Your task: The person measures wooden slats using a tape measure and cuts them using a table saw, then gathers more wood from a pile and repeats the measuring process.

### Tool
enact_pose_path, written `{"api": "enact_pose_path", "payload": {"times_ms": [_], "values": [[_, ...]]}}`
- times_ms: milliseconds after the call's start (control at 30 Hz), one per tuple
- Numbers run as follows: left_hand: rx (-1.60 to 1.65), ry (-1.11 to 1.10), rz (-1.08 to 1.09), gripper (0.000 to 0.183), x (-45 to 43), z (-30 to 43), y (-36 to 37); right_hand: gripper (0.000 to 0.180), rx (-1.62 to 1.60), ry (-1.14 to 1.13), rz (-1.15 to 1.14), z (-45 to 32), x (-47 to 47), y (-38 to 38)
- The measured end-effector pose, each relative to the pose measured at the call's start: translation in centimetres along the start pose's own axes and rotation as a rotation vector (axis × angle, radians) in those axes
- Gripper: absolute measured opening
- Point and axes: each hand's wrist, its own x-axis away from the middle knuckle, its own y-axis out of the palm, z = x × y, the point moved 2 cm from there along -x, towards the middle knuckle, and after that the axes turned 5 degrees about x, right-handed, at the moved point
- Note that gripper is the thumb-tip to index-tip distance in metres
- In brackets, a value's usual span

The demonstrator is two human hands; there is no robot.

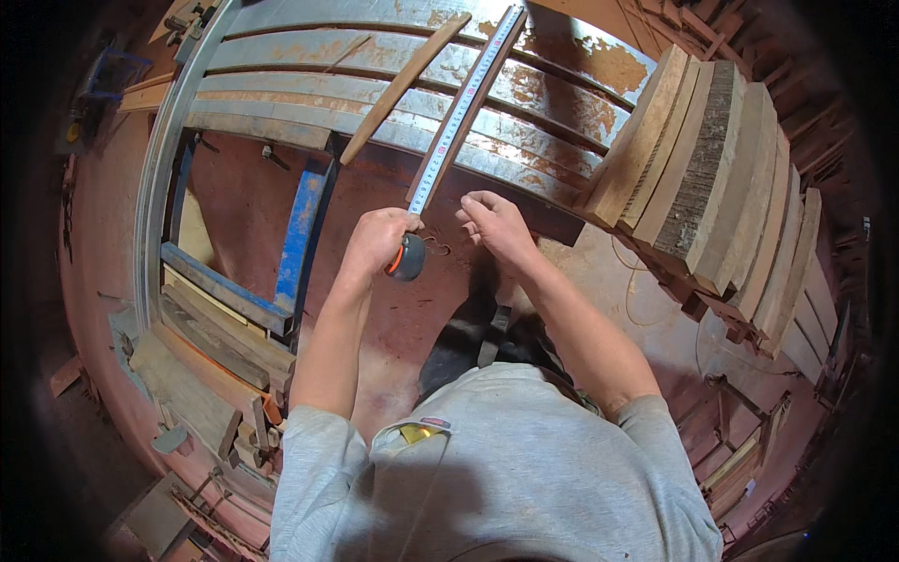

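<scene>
My left hand is closed on a black and orange tape measure just off the near end of a narrow wooden strip. Its pale blade runs out along the strip, which lies across the metal slats of a worn bench and overhangs the near edge. To the right of the tape, my right hand hovers with loosely curled fingers and nothing visible in it. A second wooden strip, tapered at its ends, rests on the slats to the left.
Thick boards stand in a row at the right, one with a rough, bark-like face. A metal rail borders the bench's left side, near a blue frame. Stacked timber offcuts lie at lower left. A cord trails across the floor.
</scene>
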Motion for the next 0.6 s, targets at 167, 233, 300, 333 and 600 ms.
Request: {"api": "enact_pose_path", "payload": {"times_ms": [167, 233, 300, 333, 600], "values": [[-0.048, 0.172, -0.07, 0.019, -1.6, -1.4, -0.6, 0.036, -0.233, 0.035, -0.065, -1.2, -1.4, 2.3], [0.031, 0.125, -0.075, 0.019, -1.2, -1.0, -0.3, 0.033, -0.433, 0.098, -0.162, -0.4, -2.7, 2.7], [0.007, 0.046, -0.062, 0.019, -0.9, -0.2, 0.0, 0.035, -0.444, 0.143, -0.1, -1.0, -3.0, 3.6], [-0.01, 0.002, -0.045, 0.02, -0.7, 0.2, -0.1, 0.036, -0.534, 0.166, -0.125, -1.0, -3.1, 3.8], [0.019, 0.059, -0.068, 0.019, -0.9, -1.3, -0.7, 0.048, -0.774, 0.127, -0.202, 0.1, -4.7, 4.1]]}}
